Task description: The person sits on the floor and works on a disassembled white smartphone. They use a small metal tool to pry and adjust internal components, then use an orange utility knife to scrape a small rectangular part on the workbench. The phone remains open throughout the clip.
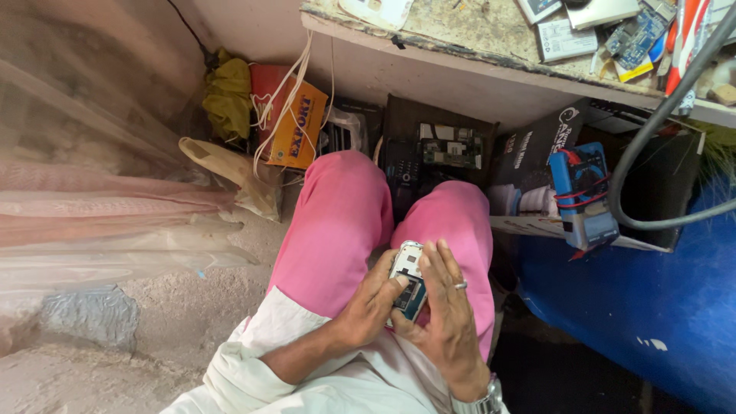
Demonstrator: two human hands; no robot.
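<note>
- A small opened mobile phone with a pale silver frame and bare dark blue circuit board [407, 280] sits over the person's lap, above the pink-trousered knees [349, 222], held between both hands.
- The left hand [373, 305] grips the phone's lower left side, fingers curled together around it, thumb pressed on its face.
- The right hand [445, 310] cradles the phone from the right, fingers together and stretched up along its edge; a silver ring [460, 285] is on one finger and a metal wristwatch [481, 400] on the wrist.
- Beyond the knees, under the worn workbench's front edge [460, 57], dark boxes holding circuit boards [448, 146] stand upright.
- To the right, a blue multimeter wound with red leads [583, 195] lies in an open box, just beside a grey cable [652, 130].
- To the left, an orange carton [299, 126] leans near a yellow cloth [228, 96].
</note>
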